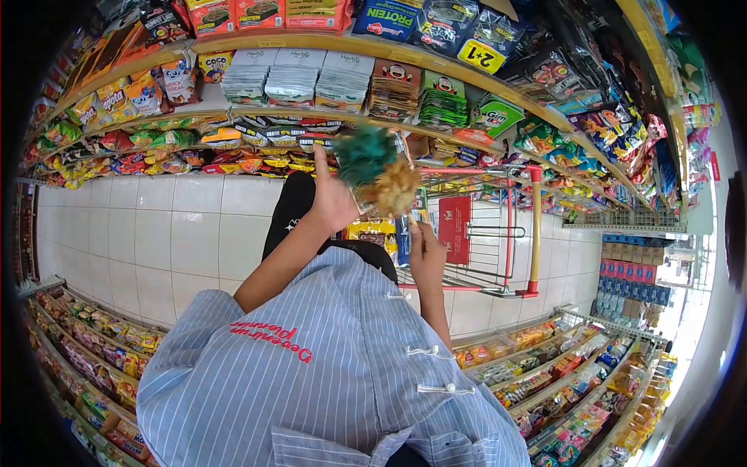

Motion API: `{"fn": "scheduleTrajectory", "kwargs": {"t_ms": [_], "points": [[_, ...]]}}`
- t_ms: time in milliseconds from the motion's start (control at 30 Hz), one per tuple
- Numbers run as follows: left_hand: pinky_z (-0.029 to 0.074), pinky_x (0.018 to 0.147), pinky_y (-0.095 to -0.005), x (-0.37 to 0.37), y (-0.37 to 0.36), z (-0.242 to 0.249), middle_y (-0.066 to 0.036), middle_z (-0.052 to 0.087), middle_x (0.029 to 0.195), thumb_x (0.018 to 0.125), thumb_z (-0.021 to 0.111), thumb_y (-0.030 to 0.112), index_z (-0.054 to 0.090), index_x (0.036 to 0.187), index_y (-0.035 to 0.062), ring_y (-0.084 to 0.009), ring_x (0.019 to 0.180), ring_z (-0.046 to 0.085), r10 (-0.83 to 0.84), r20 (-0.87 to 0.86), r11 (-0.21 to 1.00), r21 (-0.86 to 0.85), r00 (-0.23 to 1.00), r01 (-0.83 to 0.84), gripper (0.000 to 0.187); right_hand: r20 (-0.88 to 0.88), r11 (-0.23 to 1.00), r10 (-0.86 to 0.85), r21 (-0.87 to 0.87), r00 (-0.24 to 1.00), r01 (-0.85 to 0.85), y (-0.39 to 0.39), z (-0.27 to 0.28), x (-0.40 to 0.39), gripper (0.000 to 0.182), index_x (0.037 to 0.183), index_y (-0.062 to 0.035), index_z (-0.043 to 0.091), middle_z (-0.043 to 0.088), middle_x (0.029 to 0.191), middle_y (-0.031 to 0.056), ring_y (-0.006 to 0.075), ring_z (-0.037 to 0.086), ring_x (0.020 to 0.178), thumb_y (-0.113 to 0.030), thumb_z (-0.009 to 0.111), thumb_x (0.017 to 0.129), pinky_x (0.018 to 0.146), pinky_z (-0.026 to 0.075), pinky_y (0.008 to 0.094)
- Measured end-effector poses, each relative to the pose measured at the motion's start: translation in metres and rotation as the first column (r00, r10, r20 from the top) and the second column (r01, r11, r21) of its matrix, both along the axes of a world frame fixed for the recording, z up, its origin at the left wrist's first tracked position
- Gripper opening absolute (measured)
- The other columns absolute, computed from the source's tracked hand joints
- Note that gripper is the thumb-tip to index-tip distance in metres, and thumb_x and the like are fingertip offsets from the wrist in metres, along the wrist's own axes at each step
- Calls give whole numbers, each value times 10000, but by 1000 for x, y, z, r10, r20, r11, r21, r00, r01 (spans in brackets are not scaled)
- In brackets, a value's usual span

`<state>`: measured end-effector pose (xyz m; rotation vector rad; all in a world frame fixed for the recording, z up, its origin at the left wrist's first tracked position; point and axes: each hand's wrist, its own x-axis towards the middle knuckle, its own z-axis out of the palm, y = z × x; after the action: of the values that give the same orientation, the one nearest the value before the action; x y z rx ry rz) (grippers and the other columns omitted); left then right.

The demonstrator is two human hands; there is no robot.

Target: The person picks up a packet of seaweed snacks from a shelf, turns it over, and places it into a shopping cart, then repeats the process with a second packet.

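Observation:
A feather duster (395, 189) with teal and tan plumes is raised before the snack shelf, blurred by motion. My right hand (428, 251) is closed round its thin handle, just below the tan feathers. To the left, my left hand (334, 204) has its thumb up and its palm turned toward the plumes. Its other fingers are behind the duster, where edges of a flat item show; I cannot make out what it is. Beyond my hands, a shopping cart (537, 233) with a red-and-yellow handle has several packets (372, 232) near its left end.
Ahead, a curved shelf (311, 40) carries white pouches (292, 76), green packs (443, 105) and many snack bags. More stocked racks stand behind me at lower left (85, 350) and lower right (560, 373). White floor tiles (187, 233) lie between them. My knee is bent near the shelf.

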<state>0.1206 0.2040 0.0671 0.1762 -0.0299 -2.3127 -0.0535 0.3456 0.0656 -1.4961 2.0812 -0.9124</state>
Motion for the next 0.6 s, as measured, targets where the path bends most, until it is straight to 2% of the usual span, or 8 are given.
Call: {"fn": "scheduleTrajectory", "kwargs": {"t_ms": [100, 267, 333, 367, 400, 533, 567, 600], "points": [[359, 1073, -501, 2, 0, 3, -130, 512, 1364, 770, 278, 874, 406, 1423, 108, -292, 1264, 494, -18, 36, 999, -35, 999, 20, 1014, 122, 976, -189, -86, 974, 200, -4, 0, 0, 237, 1002, 6, 621, 531, 640, 74, 90, 449, 606, -201, 506, 997, 539, 387, 285], [355, 1078, -497, 3, 2, -4, -120, 519, 1355, 760, 299, 878, 416, 1415, 118, -279, 1262, 494, -9, 55, 1000, -14, 998, 10, 1010, 215, 983, -163, -46, 963, 176, 9, 5, 15, 236, 1003, 9, 629, 549, 659, 81, 68, 460, 623, -200, 519, 991, 556, 388, 254], [350, 1084, -492, 1, 4, -36, -113, 516, 1360, 777, 301, 863, 408, 1420, 123, -279, 1267, 490, 20, 127, 997, -81, 992, -10, 986, -54, 998, 49, -45, 997, -52, 13, -5, 18, 218, 994, -29, 634, 541, 612, 125, 153, 484, 521, -223, 536, 976, 508, 401, 321], [338, 1097, -485, 5, 5, -38, -127, 497, 1382, 808, 305, 834, 404, 1419, 103, -283, 1284, 475, 20, -14, 999, -43, 1000, -20, 958, -65, 997, 34, -67, 997, -39, 12, -15, 14, 224, 968, -35, 631, 553, 621, 146, 168, 520, 523, -239, 540, 973, 506, 414, 341], [350, 1095, -480, 7, 6, 7, -144, 483, 1393, 834, 296, 808, 383, 1424, 75, -286, 1287, 473, -50, 6, 998, -43, 999, 51, 945, -60, 997, 28, -66, 998, -32, 10, -19, 10, 224, 968, -35, 631, 553, 621, 146, 168, 520, 523, -239, 540, 973, 506, 414, 341], [382, 1074, -470, 4, 10, 13, -162, 471, 1402, 876, 291, 757, 321, 1453, 53, -288, 1288, 475, -26, 200, 993, -104, 979, 47, 911, 202, 963, -208, -127, 957, 236, -6, -34, -16, 315, 974, -17, 611, 501, 577, 16, 118, 423, 437, -319, 521, 987, 408, 335, 312], [377, 1076, -469, 2, 11, 12, -164, 473, 1399, 890, 295, 730, 323, 1452, 53, -285, 1288, 475, -30, 205, 995, -86, 978, 49, 880, 623, 953, -252, 25, 741, 302, -3, -36, -21, 322, 1005, -18, 603, 500, 595, -9, 82, 362, 422, -328, 518, 989, 385, 282, 271], [372, 1079, -468, 1, 13, 11, -166, 475, 1397, 905, 300, 703, 325, 1451, 53, -282, 1289, 475, -37, 209, 996, -67, 977, 52, 849, 891, 938, -288, 190, 351, 289, -5, -19, -17, 332, 1037, -19, 596, 499, 614, -35, 46, 300, 408, -337, 514, 991, 361, 229, 230]]}}
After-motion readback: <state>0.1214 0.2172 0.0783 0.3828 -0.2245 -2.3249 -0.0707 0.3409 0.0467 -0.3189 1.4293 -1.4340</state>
